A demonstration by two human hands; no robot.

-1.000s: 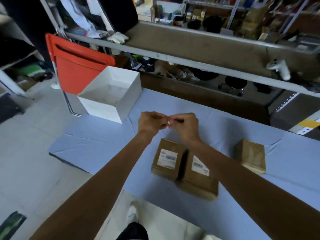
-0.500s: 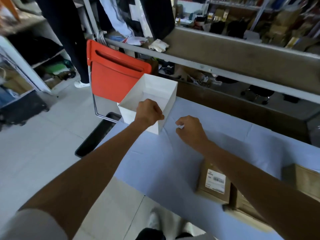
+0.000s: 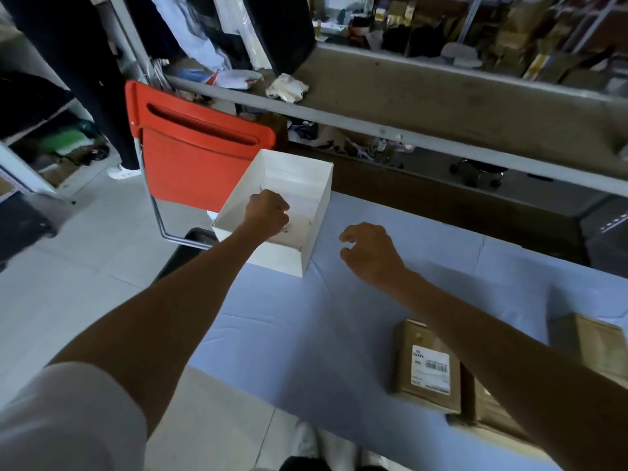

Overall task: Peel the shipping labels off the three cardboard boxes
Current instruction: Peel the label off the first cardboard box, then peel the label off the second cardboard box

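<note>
Fingers [image 3: 283, 209] of the left hand [image 3: 266, 214] curl over the white bin [image 3: 277, 258], any hold hidden; the right hand [image 3: 368, 253] hangs loosely curled, empty; the labelled cardboard box [image 3: 424, 368], lengthwise away from the person, lies nearer that hand, back toward the body.

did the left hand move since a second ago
Yes. A second ago the left hand met the right hand to the right of the white box; now it has gone left, over the box's open top, apart from the right hand.

A storeroom: cluttered stock shelves [image 3: 509, 39] behind a cloth-covered packing table [image 3: 306, 334].
</note>
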